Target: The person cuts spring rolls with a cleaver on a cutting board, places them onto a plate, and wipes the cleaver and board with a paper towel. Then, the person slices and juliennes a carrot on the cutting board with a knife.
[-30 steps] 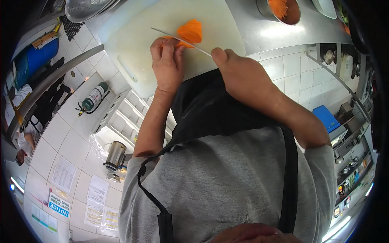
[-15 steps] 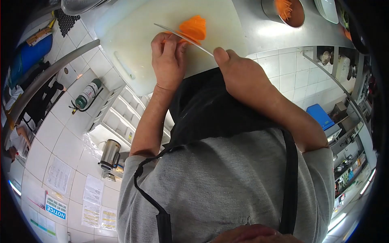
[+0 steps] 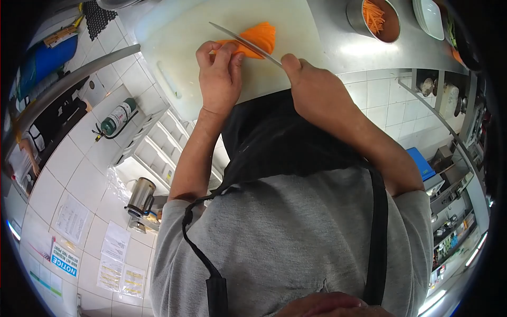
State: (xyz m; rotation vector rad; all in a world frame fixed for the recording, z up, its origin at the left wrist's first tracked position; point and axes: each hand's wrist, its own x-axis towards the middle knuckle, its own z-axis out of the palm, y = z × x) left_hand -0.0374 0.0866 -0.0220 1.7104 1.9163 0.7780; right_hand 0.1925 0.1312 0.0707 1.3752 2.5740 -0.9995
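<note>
Head view: at work over a pale board (image 3: 182, 45) on a steel table (image 3: 343, 55), with a knife (image 3: 245, 44) clenched in the fingers of the right hand (image 3: 319, 87) and slanted across sliced carrot (image 3: 263, 35) around the middle of the board. Holding down the carrot's left end with the bent fingers of the left hand (image 3: 221, 87), tips just beside the blade. Could nick those tips with any leftward drift of the knife, more readily with a poor tuck. Could also lose the slices to a sideways slide, given a light press, a damp board or a hard, slanting stroke. Might end up with uneven strips through a rushed or tilted cut. Piled in a bowl (image 3: 355, 22) at right, well apart from the blade: orange shreds (image 3: 374, 18), probably safe from any slip.
</note>
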